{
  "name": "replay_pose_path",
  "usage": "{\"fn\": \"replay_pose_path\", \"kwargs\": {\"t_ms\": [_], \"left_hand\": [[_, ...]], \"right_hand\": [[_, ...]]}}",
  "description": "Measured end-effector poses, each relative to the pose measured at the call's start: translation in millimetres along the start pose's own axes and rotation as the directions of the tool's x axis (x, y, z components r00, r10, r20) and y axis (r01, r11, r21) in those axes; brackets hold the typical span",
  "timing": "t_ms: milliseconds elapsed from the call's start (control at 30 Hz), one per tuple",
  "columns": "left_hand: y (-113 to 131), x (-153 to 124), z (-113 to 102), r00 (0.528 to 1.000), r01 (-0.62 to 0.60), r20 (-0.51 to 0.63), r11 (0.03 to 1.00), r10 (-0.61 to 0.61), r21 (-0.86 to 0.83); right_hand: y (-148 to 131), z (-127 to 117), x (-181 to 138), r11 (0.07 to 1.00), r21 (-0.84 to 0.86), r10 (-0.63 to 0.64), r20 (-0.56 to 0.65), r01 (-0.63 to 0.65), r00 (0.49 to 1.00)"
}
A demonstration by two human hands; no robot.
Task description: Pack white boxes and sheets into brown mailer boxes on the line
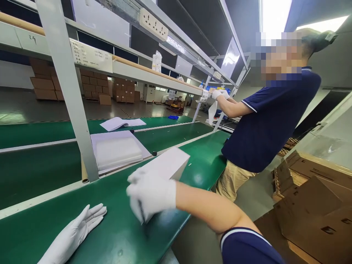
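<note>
At frame centre the right hand clasps a white box lying on the green worktop near its edge. The left hand rests flat, fingers spread, holding nothing, lower left. Held one-handed, the box could slide off that edge.

A stack of white sheets is lying on the green conveyor belt, more white papers sitting beyond; a co-worker in a navy polo shirt is standing beside flattened brown cardboard cartons, brown boxes stacking up far behind
</note>
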State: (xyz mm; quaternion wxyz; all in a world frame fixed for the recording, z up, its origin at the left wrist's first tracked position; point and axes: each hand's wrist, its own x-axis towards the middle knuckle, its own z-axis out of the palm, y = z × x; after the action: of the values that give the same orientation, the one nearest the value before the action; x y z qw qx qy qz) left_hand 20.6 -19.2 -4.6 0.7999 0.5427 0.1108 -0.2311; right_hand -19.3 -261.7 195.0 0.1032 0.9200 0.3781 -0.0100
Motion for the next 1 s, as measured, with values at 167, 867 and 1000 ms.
{"fn": "replay_pose_path", "kwargs": {"t_ms": [167,867,1000], "left_hand": [[-0.9,6.9,-1.3,1.000,0.013,-0.014,0.999,-0.014,-0.043],[5.0,15.8,0.2,0.997,0.023,0.077,0.985,-0.010,-0.168],[9.1,14.6,2.2,0.997,0.023,0.080,0.989,-0.011,-0.146]], "right_hand": [[100.1,13.4,-44.3,0.736,-0.049,0.675,-0.008,-0.675,0.737],[132.5,108.4,189.0,0.819,0.227,0.550,-0.056,-0.526,0.833],[139.4,118.7,198.0,0.764,0.291,0.596,0.023,-0.576,0.802]]}}
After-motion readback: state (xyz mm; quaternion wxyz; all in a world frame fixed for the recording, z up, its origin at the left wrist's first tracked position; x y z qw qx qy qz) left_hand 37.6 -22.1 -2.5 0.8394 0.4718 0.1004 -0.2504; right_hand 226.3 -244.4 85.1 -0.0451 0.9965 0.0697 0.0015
